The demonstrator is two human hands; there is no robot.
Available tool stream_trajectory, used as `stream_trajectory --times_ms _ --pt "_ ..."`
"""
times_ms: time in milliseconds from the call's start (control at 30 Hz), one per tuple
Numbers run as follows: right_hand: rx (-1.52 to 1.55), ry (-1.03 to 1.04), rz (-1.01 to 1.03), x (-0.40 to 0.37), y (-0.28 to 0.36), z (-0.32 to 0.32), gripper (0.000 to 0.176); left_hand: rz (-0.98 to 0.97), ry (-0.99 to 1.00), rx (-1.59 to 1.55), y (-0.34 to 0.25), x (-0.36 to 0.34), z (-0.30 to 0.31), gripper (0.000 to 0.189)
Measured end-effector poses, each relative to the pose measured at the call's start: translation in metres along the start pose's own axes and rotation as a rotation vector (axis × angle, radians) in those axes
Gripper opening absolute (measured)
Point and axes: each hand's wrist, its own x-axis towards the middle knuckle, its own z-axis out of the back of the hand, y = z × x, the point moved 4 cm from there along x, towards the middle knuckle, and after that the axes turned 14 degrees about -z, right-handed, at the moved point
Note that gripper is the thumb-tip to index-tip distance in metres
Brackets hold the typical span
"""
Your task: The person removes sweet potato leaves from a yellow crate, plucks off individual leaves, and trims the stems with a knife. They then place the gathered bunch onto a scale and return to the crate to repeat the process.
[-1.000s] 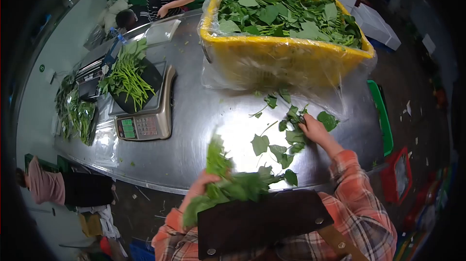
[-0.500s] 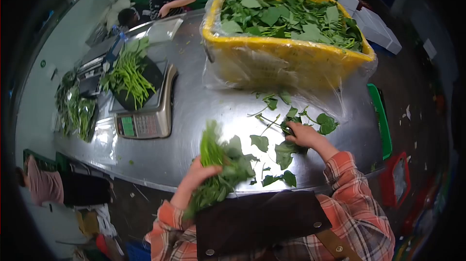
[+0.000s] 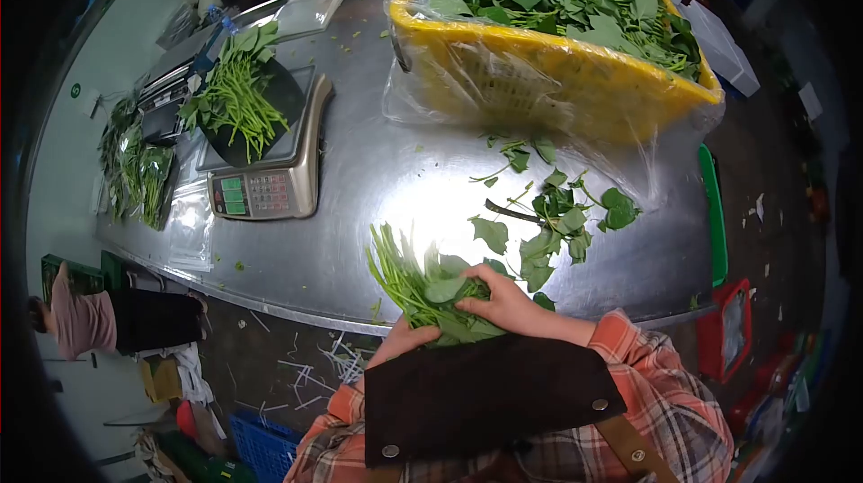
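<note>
A bunch of leafy green vegetables (image 3: 395, 281) is held low at the table's front edge, its pale stems pointing up and left. My left hand (image 3: 404, 341) is closed round it from the left, with part of the hand hidden by the leaves and the dark apron. From the right, my right hand (image 3: 503, 305) grips the leafy side of the same bunch, thumb and fingers pinching leaves. Just beyond the right hand, loose leaves and stems (image 3: 568, 218) lie scattered on the metal table (image 3: 360, 159). Among them is a slim dark piece (image 3: 511, 211) that I cannot identify.
A yellow basket (image 3: 557, 44), plastic-lined and full of greens, stands at the back right. On the left, a scale (image 3: 270, 194) carries another bunch (image 3: 238, 106). Bagged greens (image 3: 148, 182) and clear bags (image 3: 191, 236) lie beyond it. Other people are at the back and far left.
My right hand has left the loose leaves and come back to the bunch, which it now grips together with my left. The view has shifted, and the bunch sits lower against the apron.
</note>
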Motion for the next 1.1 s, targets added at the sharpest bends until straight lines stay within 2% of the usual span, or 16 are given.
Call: stream_trajectory --times_ms 67,100,200,267,333,367,467,600,667,733,800,867,933,1000,1067,1100 --pt "0.245 0.025 -0.256 0.012 -0.028 -0.006 0.03 -0.001 -0.049 0.064 -0.004 0.007 -0.011 0.057" --pt "0.475 0.011 -0.273 0.016 -0.036 -0.01 0.023 0.008 -0.094 0.048 0.015 0.015 0.002 0.056" --pt "0.484 -0.142 -0.195 0.024 -0.037 -0.025 0.023 -0.002 -0.166 -0.059 0.027 0.033 0.016 0.05" --pt "0.324 -0.147 -0.075 0.027 -0.02 -0.028 0.027 -0.027 -0.081 -0.181 0.006 0.054 0.033 0.048" --pt "0.219 -0.143 0.073 0.034 -0.002 -0.031 0.031 0.056 0.0 -0.125 -0.057 0.052 0.015 0.047" --pt "0.07 -0.074 0.18 0.033 0.016 -0.029 0.039 0.094 0.068 -0.116 -0.079 0.05 0.019 0.049" --pt "-0.173 0.251 0.224 0.018 0.039 -0.024 0.045 0.278 0.255 -0.003 -0.12 0.032 0.017 0.054" --pt "-0.227 0.496 -0.132 -0.015 0.042 0.008 0.035 0.424 0.253 -0.045 -0.08 -0.003 0.011 0.068" --pt "-0.056 0.424 -0.203 -0.021 0.022 0.037 0.026 0.4 0.213 -0.106 -0.061 -0.017 0.006 0.069" --pt "-0.21 0.432 -0.397 -0.021 0.004 0.073 0.034 0.354 0.187 -0.146 -0.057 -0.023 0.002 0.07" --pt "-0.351 0.195 -0.224 -0.02 -0.008 0.102 0.024 0.317 0.177 -0.172 -0.058 -0.025 0.002 0.071" --pt "-0.648 -0.122 -0.304 -0.019 -0.001 0.131 0.019 0.292 0.174 -0.183 -0.061 -0.024 -0.002 0.072" --pt "-1.162 -0.598 -0.122 -0.016 0.02 0.145 0.031 0.272 0.181 -0.183 -0.065 -0.021 -0.006 0.073" --pt "-0.898 -0.63 0.363 -0.022 0.057 0.132 0.037 0.25 0.189 -0.175 -0.073 -0.018 -0.012 0.073" --pt "-0.619 -0.366 0.654 -0.022 0.091 0.093 0.04 0.239 0.191 -0.153 -0.076 -0.013 -0.015 0.074" --pt "-0.569 -0.276 0.681 -0.023 0.103 0.066 0.037 0.235 0.19 -0.139 -0.078 -0.012 -0.016 0.075"
